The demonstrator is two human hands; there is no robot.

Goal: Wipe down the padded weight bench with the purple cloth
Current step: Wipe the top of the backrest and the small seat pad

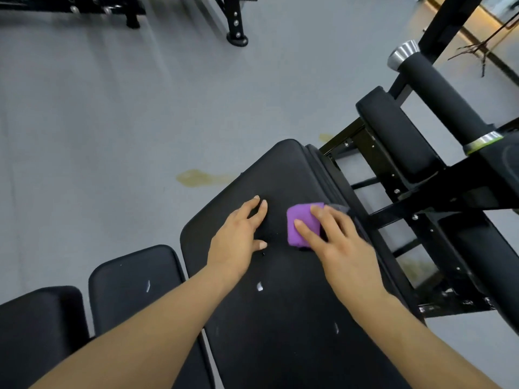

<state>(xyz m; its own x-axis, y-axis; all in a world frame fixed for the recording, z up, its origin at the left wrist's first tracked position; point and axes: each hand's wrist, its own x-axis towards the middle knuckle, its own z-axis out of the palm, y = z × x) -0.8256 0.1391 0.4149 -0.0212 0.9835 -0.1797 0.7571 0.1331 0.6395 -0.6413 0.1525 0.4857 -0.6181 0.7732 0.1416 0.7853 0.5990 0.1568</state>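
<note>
— Grey gym floor (pixel 98 122) all round, with a yellowish stain (pixel 196 177) just off the bench's far corner. What's at the left?

— Two smaller black pads: one at the bottom-left corner (pixel 36 332), one beside it (pixel 140 290) with a white scuff. Then comes the padded weight bench (pixel 280 332), black, matte, flecked with a few white nicks, running from the near edge up to its rounded far end.

— And the hands?

— The left hand (pixel 238 237) lies flat on the pad near the middle, fingers straight and slightly spread, holding nothing. The right hand (pixel 337 242) presses the purple cloth (pixel 303 224) against the pad close to the bench's right edge, fingers extended over it rather than curled.

— How does the cloth look?

— Bright purple, folded into a small squarish wad, partly covered by the fingers.

— Further right?

— Black steel frame (pixel 421 209), a narrow black cushion (pixel 393 130), and a foam roller (pixel 438 94) with a chrome end cap, well apart from the hands.
</note>
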